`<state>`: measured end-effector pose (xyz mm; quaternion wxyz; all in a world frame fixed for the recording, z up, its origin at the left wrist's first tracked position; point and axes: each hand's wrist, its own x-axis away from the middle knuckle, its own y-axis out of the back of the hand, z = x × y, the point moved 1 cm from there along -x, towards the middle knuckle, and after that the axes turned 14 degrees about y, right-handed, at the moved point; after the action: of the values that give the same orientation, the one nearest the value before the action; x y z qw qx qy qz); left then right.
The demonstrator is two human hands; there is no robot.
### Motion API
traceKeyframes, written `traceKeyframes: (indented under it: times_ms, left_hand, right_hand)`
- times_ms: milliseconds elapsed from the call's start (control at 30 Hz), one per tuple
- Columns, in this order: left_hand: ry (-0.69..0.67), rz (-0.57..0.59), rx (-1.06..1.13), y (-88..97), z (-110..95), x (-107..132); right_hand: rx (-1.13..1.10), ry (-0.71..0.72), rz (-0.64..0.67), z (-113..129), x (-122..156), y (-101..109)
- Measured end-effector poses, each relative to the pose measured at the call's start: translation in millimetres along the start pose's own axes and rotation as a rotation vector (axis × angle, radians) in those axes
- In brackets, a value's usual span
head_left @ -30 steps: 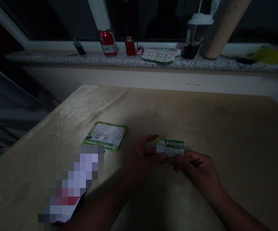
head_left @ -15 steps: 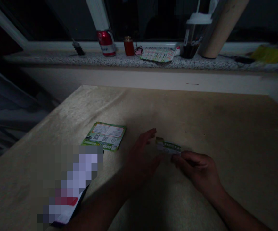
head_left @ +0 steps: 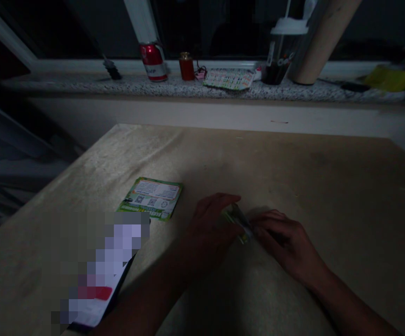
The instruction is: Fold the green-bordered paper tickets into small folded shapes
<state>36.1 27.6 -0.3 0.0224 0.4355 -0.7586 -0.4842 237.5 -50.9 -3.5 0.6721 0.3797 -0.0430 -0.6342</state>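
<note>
Both of my hands meet over the tabletop at a small green-and-white printed card (head_left: 243,225), which looks folded or tilted and is slightly blurred. My right hand (head_left: 282,238) pinches its right end between thumb and fingers. From the other side, my left hand (head_left: 212,224) closes on it, thumb below and fingers over its top, covering the left part. Left of my hands lie flat green printed cards (head_left: 153,198) with text and QR codes, seemingly a stack. Nearer to me, beside my left forearm, a lit phone (head_left: 99,298) rests on the table, its screen mostly pixelated.
The beige table (head_left: 310,177) reaches the wall below a granite windowsill (head_left: 185,89). On the sill stand a red can (head_left: 154,61), a small orange-red bottle (head_left: 187,67), a crumpled printed packet (head_left: 228,79), a lidded cup (head_left: 278,56), a cardboard tube (head_left: 319,44) and something yellow (head_left: 393,78).
My left hand has moved right and closed on the card, where before it was open beside it. The card has turned from lying nearly level to a steeper slant. My right hand keeps its pinch.
</note>
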Motion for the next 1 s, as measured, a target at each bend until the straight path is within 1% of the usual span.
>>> traceKeyframes:
  times_ms: [67,167,233,300,367,467,600,700,800,1000]
  left_hand:
    - [-0.036,0.049,-0.03,-0.4,-1.9,0.6]
    - [-0.072,0.084,-0.058,-2.1,-2.7,1.5]
    - [-0.072,0.11,-0.083,-3.6,-1.4,1.8]
    - [-0.067,0.147,-0.109,-5.0,0.7,2.0]
    - [-0.057,0.184,-0.12,-5.8,2.4,2.3]
    - [-0.044,0.261,-0.132,-6.2,2.9,3.1]
    - [-0.052,0.358,-0.121,-6.0,0.0,4.7]
    - [-0.042,0.412,-0.122,-5.2,-2.2,5.8]
    - [-0.027,0.432,-0.13,-3.4,-3.8,6.4]
    - [-0.019,0.457,-0.137,-1.3,-4.3,5.9]
  right_hand:
    - [0.044,0.004,-0.015,-3.5,-0.1,-0.5]
    - [0.14,-0.016,-0.039,-9.3,2.6,-2.8]
    - [0.209,-0.056,-0.069,-12.5,5.9,-4.4]
    - [0.287,-0.056,-0.073,-14.4,9.6,-6.0]
    - [0.372,-0.015,-0.024,-14.7,12.7,-7.6]
    - [0.477,0.005,0.073,-14.1,15.1,-7.7]
    - [0.472,0.02,0.146,-15.6,13.7,-4.4]
    - [0.455,-0.003,0.154,-19.2,12.2,-2.1]
    - [0.436,-0.048,0.152,-22.5,11.9,-0.1]
    - [0.412,-0.081,0.158,-22.9,10.9,3.8]
